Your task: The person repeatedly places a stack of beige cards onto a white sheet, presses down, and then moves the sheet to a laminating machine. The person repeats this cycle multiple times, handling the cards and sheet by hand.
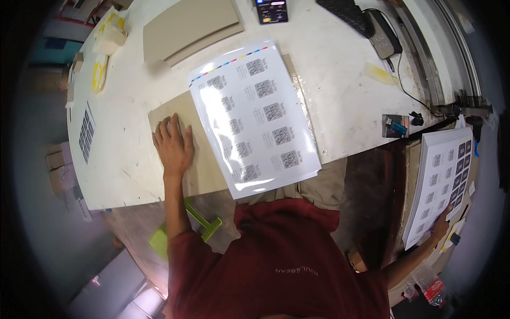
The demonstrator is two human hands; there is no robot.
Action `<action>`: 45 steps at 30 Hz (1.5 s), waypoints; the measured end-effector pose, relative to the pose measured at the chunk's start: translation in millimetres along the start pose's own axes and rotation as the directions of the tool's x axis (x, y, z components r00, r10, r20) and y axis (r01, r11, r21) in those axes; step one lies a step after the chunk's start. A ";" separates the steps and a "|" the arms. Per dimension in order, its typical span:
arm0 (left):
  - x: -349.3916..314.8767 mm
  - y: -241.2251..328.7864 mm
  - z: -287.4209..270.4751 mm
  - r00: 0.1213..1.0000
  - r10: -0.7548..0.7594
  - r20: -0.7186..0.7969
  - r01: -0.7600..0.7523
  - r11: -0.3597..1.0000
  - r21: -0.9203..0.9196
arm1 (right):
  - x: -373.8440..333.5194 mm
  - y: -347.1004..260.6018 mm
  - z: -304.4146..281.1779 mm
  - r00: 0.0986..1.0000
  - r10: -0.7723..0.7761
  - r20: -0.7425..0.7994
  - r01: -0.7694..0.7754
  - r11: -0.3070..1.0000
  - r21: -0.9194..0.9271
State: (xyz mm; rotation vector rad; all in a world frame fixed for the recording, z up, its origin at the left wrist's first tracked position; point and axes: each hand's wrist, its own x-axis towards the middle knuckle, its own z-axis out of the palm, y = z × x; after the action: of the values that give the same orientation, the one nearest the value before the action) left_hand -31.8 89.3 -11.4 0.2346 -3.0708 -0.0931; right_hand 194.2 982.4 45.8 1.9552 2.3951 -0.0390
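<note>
My left hand lies flat with fingers stretched on a grey-brown cardboard sheet at the table's front edge. Beside it, glossy white printed sheets with two columns of square codes rest partly on that board, their near end reaching past the table edge. Far to the right, my right hand is at the near corner of a stack of printed sheets. Its fingers seem closed on a sheet with dark printed blocks; the fingertips are partly hidden.
Grey-brown boards and a phone lie at the table's far side. A black power adapter trails a cable toward a metal rail. A blue lighter sits near the right edge. A green brush-like tool is below the table.
</note>
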 end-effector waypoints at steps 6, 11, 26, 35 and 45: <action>62.0 20.4 -9.5 0.963 0.138 -0.232 -0.168 0.979 -0.116 | -49.8 -22.2 -1.5 0.824 -0.117 -0.554 -0.011 0.975 -0.221; 94.3 116.8 -57.2 0.877 0.267 -0.399 -0.385 0.888 -0.250 | -58.9 -12.2 -44.5 0.672 -0.054 -0.738 0.347 0.904 0.250; 174.1 393.9 -68.9 0.564 0.637 -0.525 -0.804 0.282 -0.523 | 214.8 -143.2 -184.8 0.796 0.091 -0.598 0.588 -0.348 0.730; 242.5 583.6 -42.1 0.658 0.660 -0.361 -0.579 0.139 -0.803 | 209.9 -448.7 -142.0 0.908 -0.138 -0.395 0.335 -0.325 0.884; 294.9 602.1 -53.4 0.875 0.443 0.198 0.238 -0.037 -0.970 | 93.7 -414.5 -153.8 0.814 -0.418 -0.402 0.536 0.274 0.799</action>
State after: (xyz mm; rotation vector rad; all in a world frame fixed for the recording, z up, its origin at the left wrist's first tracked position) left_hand -409.4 635.1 97.2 -0.2010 -2.2488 -2.6268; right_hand -234.0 998.8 189.4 1.1822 3.3216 -1.6043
